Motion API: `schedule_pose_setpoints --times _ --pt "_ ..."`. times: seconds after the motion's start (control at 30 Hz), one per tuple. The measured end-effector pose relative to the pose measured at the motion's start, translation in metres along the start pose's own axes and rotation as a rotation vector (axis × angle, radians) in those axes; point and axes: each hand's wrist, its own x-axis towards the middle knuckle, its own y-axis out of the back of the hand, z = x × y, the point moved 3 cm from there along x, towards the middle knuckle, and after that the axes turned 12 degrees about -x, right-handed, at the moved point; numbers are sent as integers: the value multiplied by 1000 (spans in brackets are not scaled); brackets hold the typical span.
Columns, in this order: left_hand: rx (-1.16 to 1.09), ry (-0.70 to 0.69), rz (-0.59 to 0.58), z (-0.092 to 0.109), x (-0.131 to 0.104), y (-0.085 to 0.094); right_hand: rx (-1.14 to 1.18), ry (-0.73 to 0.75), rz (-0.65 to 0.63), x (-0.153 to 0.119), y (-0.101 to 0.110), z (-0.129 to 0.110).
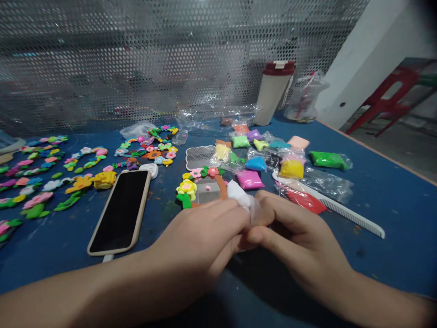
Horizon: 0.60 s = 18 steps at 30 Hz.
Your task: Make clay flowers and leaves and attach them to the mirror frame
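A small clear bag of white clay (240,195) is held between my two hands, over the blue table (385,196). My left hand (211,232) is closed around the bag's left side. The thumb and fingers of my right hand (293,232) pinch its other end. Just behind my left hand lies a frame decorated with clay flowers (187,189), partly hidden by that hand. Bagged clay in several colours, among them a magenta packet (250,179) and a red packet (305,201), lies behind my right hand.
A phone (121,212) with a cable lies at the left, near many clay-flower pieces (80,183). On the right is a white comb (351,213). A tumbler (273,93) and a plastic bag (305,98) stand at the back, before a perforated metal panel (136,59).
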Motion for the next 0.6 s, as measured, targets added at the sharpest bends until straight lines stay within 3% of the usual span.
schedule_pose_setpoints --times 0.2,0.33,0.6 --pt "-217 49 -22 1 1 4 217 -131 -119 1 -4 9" --pt "-288 30 64 1 -1 4 420 -188 -156 1 -6 16" --pt "-455 41 242 2 -10 2 523 -222 -142 -3 -2 17"
